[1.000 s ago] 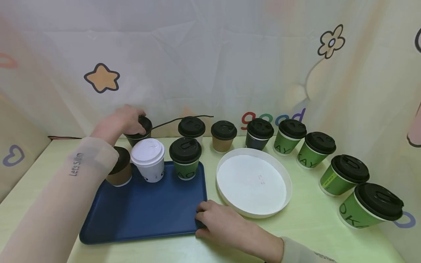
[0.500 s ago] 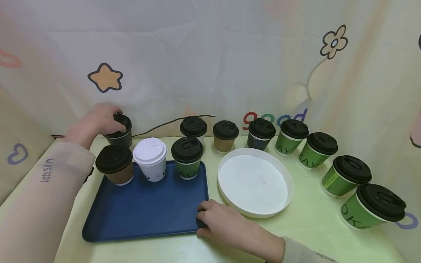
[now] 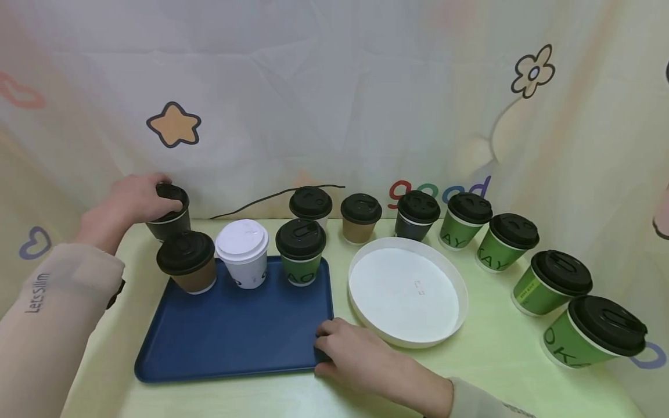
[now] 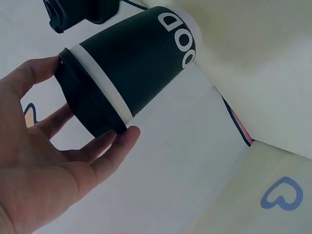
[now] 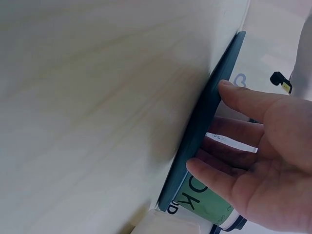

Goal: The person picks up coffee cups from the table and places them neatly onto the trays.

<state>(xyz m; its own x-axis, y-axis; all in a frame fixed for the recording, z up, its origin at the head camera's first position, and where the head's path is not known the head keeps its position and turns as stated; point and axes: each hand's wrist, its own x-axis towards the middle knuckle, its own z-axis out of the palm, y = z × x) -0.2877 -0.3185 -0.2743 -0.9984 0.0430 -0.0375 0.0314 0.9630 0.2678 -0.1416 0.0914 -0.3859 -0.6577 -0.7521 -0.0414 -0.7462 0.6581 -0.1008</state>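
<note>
At the back left, my left hand (image 3: 130, 200) grips a dark paper coffee cup (image 3: 173, 225) by its black lid. In the left wrist view, thumb and fingers spread round the lid (image 4: 87, 100), and white letters show near the cup's base. My right hand (image 3: 360, 354) holds the right front corner of a dark blue tray (image 3: 235, 342), with thumb and fingertips on the tray's edge (image 5: 200, 122) in the right wrist view. Along the tray's back stand a brown cup (image 3: 194, 278) with a black lid, a white cup (image 3: 245, 270) with a white lid, and a green cup (image 3: 301, 268).
Right of the tray lies a round white shallow dish (image 3: 460, 313). Behind and beside it curves a row of lidded cups, from a black-lidded cup (image 3: 310, 203) and a brown cup (image 3: 359, 229) to a large green cup (image 3: 567, 342). A thin black cord (image 3: 261, 200) runs along the back curtain.
My left hand has carried the dark cup leftward, from behind the white cup to behind and left of the brown cup. The right hand has stayed at the tray corner.
</note>
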